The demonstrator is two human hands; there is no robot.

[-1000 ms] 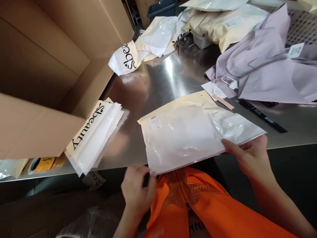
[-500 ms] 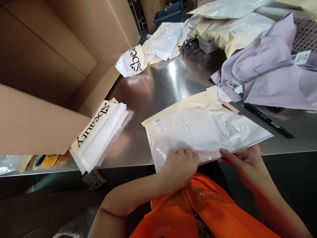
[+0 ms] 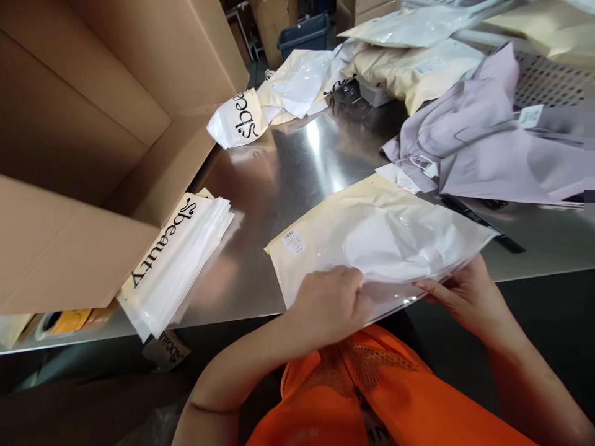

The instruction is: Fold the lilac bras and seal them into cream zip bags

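A cream and clear plastic garment bag [image 3: 381, 235] lies at the front edge of the metal table, a barcode label [image 3: 293, 242] near its left corner. My left hand [image 3: 332, 303] is closed with curled fingers on the bag's near edge. With thumb on top and fingers beneath, my right hand [image 3: 458, 291] pinches the same edge farther right. A clear strip of the bag shows between the two hands. What is inside looks pale and is not clear to make out.
An open cardboard box [image 3: 74, 235] stands at left, with a stack of "beauty" bags [image 3: 181, 260] beside it. Lilac garments [image 3: 483, 142] lie at right near a black strip [image 3: 488, 226]. Filled bags [image 3: 409, 68] pile up at the back, by a perforated basket [image 3: 548, 80].
The near edge of the bag has come down and more of its clear strip shows. My left hand has shifted slightly lower, still closed on it. The view has turned a little.
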